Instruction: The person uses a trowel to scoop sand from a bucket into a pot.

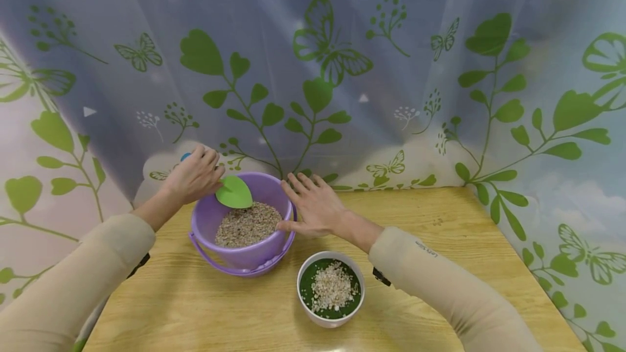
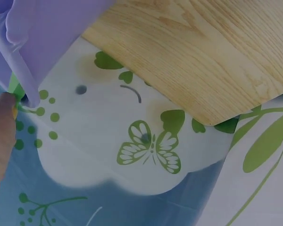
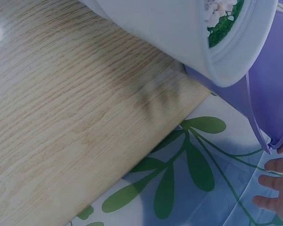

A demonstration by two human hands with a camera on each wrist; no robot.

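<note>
My left hand [image 1: 194,174] grips a toy shovel by its handle, above the far left rim of a purple bucket [image 1: 207,221]. The shovel's green leaf-shaped blade [image 1: 235,192] reaches down into the bucket, and a blue end [image 1: 185,156] shows beyond the hand; the fingers hide most of the handle. Coarse beige grit [image 1: 249,225] fills the lower part of the bucket. With fingers spread, my right hand [image 1: 317,208] touches the bucket's right rim. Only some fingertips [image 3: 269,181] of it appear in the right wrist view, beside the bucket.
Nearer the front stands a white bowl [image 1: 304,308] with a green inside and pale stone chips [image 1: 333,287] in it. Everything sits on a wooden table [image 1: 415,281]. A curtain [image 1: 391,80] printed with leaves and butterflies hangs behind the table's far edge and along its sides.
</note>
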